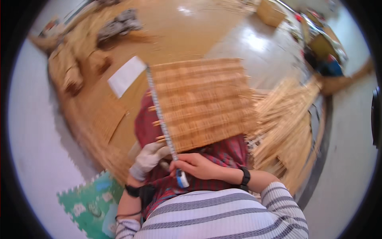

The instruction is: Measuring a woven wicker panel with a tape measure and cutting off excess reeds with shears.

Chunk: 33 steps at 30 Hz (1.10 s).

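A woven panel of tan strips (205, 99) lies over my lap, tilted a little, with several short stick ends poking out past its left edge. Along that edge runs the extended blade of a tape measure (158, 104). My right hand (197, 165), bare, is closed around the tape measure's small blue and white case (182, 179) just below the panel's lower left corner. My left hand (149, 159), in a whitish glove, is closed at that same corner beside the blade; its fingertips are partly hidden.
Loose pale strips (282, 123) are heaped on the floor at the right. A white sheet (127, 75) and another woven piece (107, 119) lie at the left. Bundled fibre (75, 59) sits far left, a green foam mat (93, 205) near left, a box (270, 12) far right.
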Each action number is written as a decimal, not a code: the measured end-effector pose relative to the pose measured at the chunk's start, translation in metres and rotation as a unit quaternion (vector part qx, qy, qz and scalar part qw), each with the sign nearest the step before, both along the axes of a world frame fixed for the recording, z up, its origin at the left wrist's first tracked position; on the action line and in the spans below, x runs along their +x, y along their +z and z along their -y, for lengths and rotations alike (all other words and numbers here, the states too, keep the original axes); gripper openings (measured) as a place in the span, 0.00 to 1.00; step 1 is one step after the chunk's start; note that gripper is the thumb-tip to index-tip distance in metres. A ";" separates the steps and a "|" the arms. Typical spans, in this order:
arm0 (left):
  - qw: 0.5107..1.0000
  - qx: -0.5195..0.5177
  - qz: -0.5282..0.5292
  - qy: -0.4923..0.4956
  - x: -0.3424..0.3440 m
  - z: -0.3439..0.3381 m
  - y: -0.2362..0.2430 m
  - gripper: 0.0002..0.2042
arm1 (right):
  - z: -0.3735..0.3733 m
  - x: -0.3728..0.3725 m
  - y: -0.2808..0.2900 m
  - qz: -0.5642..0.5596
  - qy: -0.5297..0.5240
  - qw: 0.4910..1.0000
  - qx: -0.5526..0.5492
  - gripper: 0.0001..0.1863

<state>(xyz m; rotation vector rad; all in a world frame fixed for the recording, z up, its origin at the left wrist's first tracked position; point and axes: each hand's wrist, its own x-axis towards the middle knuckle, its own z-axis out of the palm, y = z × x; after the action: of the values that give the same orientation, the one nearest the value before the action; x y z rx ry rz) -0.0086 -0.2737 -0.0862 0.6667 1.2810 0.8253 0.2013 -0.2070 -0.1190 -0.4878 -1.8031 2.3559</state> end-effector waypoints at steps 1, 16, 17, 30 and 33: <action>0.996 0.004 -0.075 -0.041 -0.004 -0.002 -0.007 0.16 | -0.005 0.008 0.001 -0.051 -0.011 0.998 -0.031 0.17; 0.994 -0.008 -0.075 0.084 -0.064 0.064 -0.043 0.22 | -0.049 0.283 -0.265 0.439 -0.441 0.777 0.099 0.24; 0.993 -0.018 -0.050 0.106 -0.075 0.072 -0.047 0.23 | -0.031 0.284 -0.290 0.477 -0.361 0.797 0.091 0.22; 0.892 -0.306 -0.085 0.323 -0.089 0.171 -0.023 0.21 | 0.068 0.226 -0.388 0.644 -0.116 0.753 0.073 0.14; 0.880 -0.355 -0.101 0.299 -0.079 0.186 0.003 0.21 | 0.072 0.221 -0.409 0.666 -0.169 0.718 0.111 0.14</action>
<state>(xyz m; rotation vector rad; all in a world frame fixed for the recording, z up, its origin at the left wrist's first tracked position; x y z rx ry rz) -0.0878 -0.4598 -0.0829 -0.2665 1.8790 0.6963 0.4219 -0.2792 -0.5281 -2.6427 -1.9303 1.3587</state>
